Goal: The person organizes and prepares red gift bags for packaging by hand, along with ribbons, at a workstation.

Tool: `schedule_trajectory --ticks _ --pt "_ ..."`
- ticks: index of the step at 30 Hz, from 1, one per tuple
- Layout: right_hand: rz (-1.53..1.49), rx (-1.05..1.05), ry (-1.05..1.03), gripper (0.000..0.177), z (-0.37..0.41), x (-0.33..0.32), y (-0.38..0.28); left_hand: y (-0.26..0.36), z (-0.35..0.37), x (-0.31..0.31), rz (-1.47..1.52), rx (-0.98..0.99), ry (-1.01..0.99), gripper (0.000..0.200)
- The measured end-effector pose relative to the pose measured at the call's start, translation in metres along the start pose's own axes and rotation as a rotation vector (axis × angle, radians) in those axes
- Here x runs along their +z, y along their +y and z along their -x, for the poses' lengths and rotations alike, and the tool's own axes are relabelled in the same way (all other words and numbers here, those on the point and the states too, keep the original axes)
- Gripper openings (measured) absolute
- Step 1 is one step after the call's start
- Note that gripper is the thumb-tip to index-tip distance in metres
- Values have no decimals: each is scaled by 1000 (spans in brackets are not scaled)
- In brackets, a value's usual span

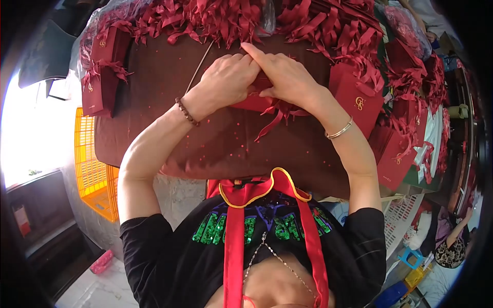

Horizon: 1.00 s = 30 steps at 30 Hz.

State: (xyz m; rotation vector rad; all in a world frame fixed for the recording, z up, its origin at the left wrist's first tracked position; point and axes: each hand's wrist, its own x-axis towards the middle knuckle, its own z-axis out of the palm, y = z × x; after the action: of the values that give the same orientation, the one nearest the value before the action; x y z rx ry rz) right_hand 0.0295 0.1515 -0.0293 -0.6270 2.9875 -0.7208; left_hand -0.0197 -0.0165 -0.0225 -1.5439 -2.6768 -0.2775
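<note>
Left hand (pixel 228 83), right hand (pixel 288 78) meet over red bag (pixel 251 104), beyond table's (pixel 149 97) near edge; grips hidden, cannot tell. Pressing could crease bag; loose ribbon (pixel 276 121) could snag.

Worktop (pixel 149 128): brown cloth cover, small red specks on it. Strong light from the left, opening (pixel 31 118) blown out to white, no detail readable. Orange-yellow slatted plastic crate (pixel 95 164) just beside the worktop's left edge. Dark furniture (pixel 49 220) lower left, type unclear. Floor (pixel 97 290) there is pale, marble-look; grey, rougher patch (pixel 179 197) by the worktop's near edge. Right side: white perforated plastic rack (pixel 403 215), small blue stool (pixel 411 257), far edge dim.
</note>
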Motion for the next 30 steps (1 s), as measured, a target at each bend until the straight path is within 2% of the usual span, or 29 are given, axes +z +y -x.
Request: schedule_trajectory --ticks 2,4,6,7,8,9,10,11,12,13,14,16,17,18,19,20,22,23,25,26,27,28,29,30 --pt "19 -33 16 100 -4 -4 -2 -2 -1 0 4 30 45 39" --pt "-4 87 -143 102 -8 -10 -6 -4 5 -4 10 63 77 40" --pt "26 75 -120 98 -7 -9 -6 -9 7 -15 110 -15 -129 62" --pt "43 73 -93 93 -6 -7 -3 -14 14 -17 113 -19 -120 62" --pt "49 71 -97 93 -6 -3 2 -21 27 -19 214 -33 36 76" --pt "85 -36 -24 80 -7 3 7 -29 38 -21 312 -48 191 90" --pt "117 -144 46 68 -7 6 10 -39 47 -16 315 -54 194 90" --pt "118 -152 39 68 -8 5 11 -50 58 -2 533 -103 179 100" --pt "136 -131 2 56 -8 3 11 -59 66 15 750 -152 167 111" --pt "154 -112 -37 45 -9 2 10 -63 70 38 931 -129 209 111" --pt "157 -125 -47 45 -9 2 9 -65 72 61 934 -140 223 111" --pt "167 -92 -57 40 -9 0 8 -64 68 95 719 -171 222 98" --pt "179 -99 -67 40 -9 -2 6 -62 66 102 726 -174 238 98" --pt "160 -108 -52 40 -8 -4 4 -60 62 107 738 -262 225 88" --pt "139 -116 -35 40 -8 -7 3 -59 58 109 749 -348 208 78" --pt "150 -121 -40 40 -7 -11 4 -53 57 98 754 -348 221 78" --pt "21 -5 -115 40 -6 -22 9 -47 56 69 842 -415 172 60" --pt "35 -16 -119 40 -6 -28 10 -50 54 57 844 -416 191 60" --pt "-455 149 -25 41 2 -35 8 -52 53 37 1011 -261 388 57" --pt "-704 238 21 42 7 -36 4 -55 47 24 975 -193 506 62" --pt "-902 307 17 45 9 -37 -1 -55 44 9 1050 -260 479 67" --pt "-902 303 14 45 11 -31 -2 -53 41 -8 1119 -326 447 72" --pt "-1043 362 77 45 14 -20 2 -51 36 -13 1115 -328 450 72" --pt "-1184 422 139 44 17 -10 4 -48 31 -16 1233 -395 463 70"
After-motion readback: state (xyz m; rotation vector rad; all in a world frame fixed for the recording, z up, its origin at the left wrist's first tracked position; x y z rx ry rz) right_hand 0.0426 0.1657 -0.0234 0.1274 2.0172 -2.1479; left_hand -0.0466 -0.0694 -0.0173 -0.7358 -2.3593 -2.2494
